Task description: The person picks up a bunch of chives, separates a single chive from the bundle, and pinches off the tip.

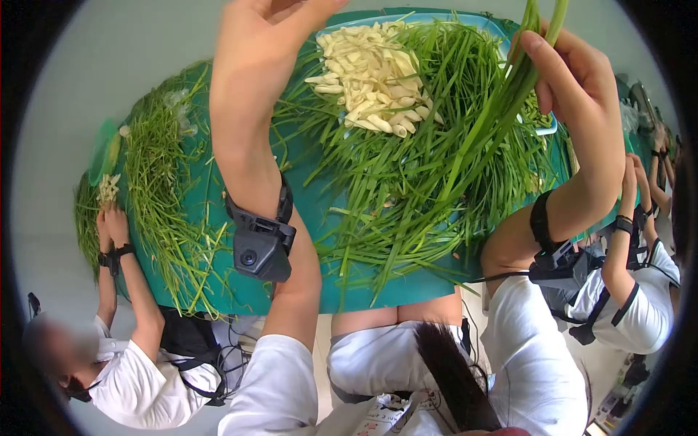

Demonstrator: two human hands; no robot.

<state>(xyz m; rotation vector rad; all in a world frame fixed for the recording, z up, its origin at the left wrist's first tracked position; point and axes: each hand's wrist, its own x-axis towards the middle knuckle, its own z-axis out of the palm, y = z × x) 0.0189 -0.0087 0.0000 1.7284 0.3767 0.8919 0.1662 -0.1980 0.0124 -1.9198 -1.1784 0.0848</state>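
Raised at the upper right, my right hand (574, 76) pinches a few long green leafy stalks (502, 109) between thumb and fingers. They run up past the frame's top edge and hang down over the heap. My left hand (273, 29) is at the top edge, left of a pile of pale, peeled-looking bulbs or stem ends (374, 80). Its fingers are mostly cut off by the frame, so their grip is hidden. Below both hands, a large heap of grass-like greens (407, 182) spreads over the green tabletop (363, 287). Part of a light blue tray (480, 20) shows behind the pile.
Another heap of greens (163, 160) lies along the table's left side. A person (138, 363) at the left holds small white-ended stalks there, near a green mesh basket (104, 149). Other people (640, 291) work at the right. A black wrist camera (262, 247) is strapped to my left forearm.
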